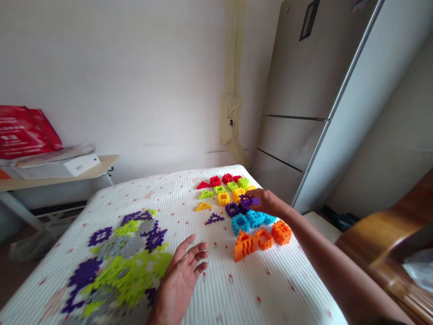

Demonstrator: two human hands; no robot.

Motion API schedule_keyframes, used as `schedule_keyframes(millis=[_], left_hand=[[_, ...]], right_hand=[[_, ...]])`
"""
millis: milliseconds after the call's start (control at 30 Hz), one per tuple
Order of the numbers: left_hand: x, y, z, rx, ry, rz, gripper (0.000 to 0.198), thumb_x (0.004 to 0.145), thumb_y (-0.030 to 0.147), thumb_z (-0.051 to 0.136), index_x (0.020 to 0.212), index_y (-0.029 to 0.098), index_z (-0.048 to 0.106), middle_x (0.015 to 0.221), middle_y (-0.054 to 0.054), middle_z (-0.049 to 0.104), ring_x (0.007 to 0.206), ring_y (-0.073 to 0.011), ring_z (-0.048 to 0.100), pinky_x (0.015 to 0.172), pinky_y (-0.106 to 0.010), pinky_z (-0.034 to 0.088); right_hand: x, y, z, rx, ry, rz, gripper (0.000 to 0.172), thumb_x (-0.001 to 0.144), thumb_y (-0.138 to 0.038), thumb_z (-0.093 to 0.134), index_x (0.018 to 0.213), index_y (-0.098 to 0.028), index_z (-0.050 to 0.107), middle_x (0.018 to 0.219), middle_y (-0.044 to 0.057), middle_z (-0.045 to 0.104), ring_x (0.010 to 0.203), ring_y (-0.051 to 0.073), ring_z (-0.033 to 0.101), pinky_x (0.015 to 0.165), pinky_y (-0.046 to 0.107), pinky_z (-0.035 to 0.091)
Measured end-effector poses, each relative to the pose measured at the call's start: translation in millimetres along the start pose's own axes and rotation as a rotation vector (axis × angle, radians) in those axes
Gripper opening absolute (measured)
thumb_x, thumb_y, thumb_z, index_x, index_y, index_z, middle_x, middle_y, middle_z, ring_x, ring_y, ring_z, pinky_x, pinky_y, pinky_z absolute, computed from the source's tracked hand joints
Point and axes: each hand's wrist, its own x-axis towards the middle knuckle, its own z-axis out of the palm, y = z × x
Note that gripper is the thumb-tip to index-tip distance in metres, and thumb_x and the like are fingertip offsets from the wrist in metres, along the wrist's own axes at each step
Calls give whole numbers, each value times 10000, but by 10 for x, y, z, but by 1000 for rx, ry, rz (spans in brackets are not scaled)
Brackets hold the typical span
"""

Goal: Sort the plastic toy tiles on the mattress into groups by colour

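My right hand (265, 200) reaches over the sorted blocks at the right, its fingers closed on a purple toothed building block (248, 201). Another purple block (232, 209) sits just left of it, and a flat purple triangle piece (215, 218) lies farther left. Nearer to me are blue blocks (240, 224) and orange blocks (265, 238). Beyond the purple ones stand yellow blocks (223, 198), green blocks (218, 190) and red blocks (215, 181). My left hand (181, 280) hovers palm turned inward with fingers apart, holding nothing, beside a pile of flat green toothed pieces (130, 275).
Purple flat pieces (84, 273) and grey ones (115, 247) mix with the green pile at the left. All lie on a white ribbed cover (189, 180). A fridge (294, 99) stands behind at the right, a wooden chair (382, 234) at the right, a side table (104, 163) at the left.
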Motion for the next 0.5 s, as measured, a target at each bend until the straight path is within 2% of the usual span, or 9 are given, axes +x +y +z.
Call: schedule_keyframes(millis=[67, 167, 333, 500], left_hand=[[10, -2, -11, 11, 12, -4, 481, 751, 366, 614, 1201, 219, 531, 1086, -127, 621, 930, -235, 583, 797, -377, 446], [25, -1, -20, 26, 39, -16, 484, 710, 366, 662, 1161, 221, 564, 1051, -118, 630, 910, -232, 586, 786, -371, 450], [36, 1, -22, 47, 71, -22, 487, 672, 380, 698, 1121, 225, 588, 1022, -110, 639, 895, -227, 589, 780, -362, 453], [28, -8, -44, 53, 46, -15, 464, 711, 365, 665, 1144, 228, 572, 1036, -111, 636, 903, -224, 588, 784, -356, 454]], right_hand=[[55, 192, 10, 2, -63, 58, 391, 676, -123, 644, 1066, -156, 651, 1037, 90, 685, 898, 214, 649, 814, 286, 495], [95, 328, 61, 4, -103, 84, 383, 672, -95, 628, 1047, -163, 668, 975, 64, 705, 795, 177, 663, 732, 239, 509], [141, 384, 140, 3, -147, 101, 428, 639, -42, 609, 1042, -169, 681, 972, 51, 712, 799, 180, 663, 724, 235, 511], [155, 356, 165, 14, -164, 83, 475, 625, -16, 588, 1065, -171, 675, 991, 54, 708, 862, 202, 660, 780, 265, 514]])
